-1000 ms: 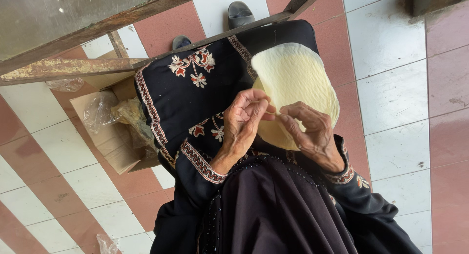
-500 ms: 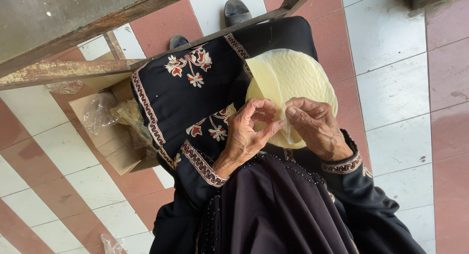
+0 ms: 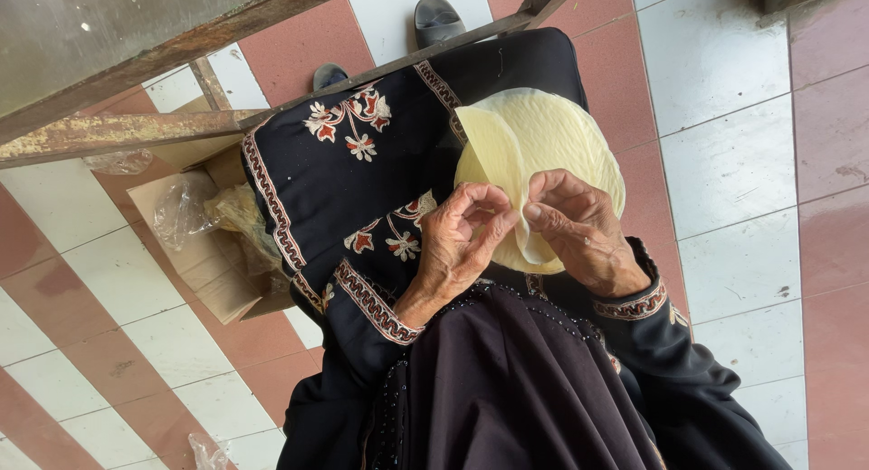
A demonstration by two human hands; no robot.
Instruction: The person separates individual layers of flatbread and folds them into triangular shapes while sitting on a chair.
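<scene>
Left hand (image 3: 466, 239) and right hand (image 3: 579, 230), fingers curled, pinch the edge of pale round wafers (image 3: 543, 140) over the lap.

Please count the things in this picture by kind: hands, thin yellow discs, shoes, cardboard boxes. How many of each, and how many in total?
Hands: 2, the left hand and the right hand, both pinching the discs.
Thin pale yellow discs: 2, a front disc peeling off a back disc.
Shoes: 2, one shoe and another shoe.
Cardboard boxes: 1, a box on the tiled floor.
Total: 7.
</scene>
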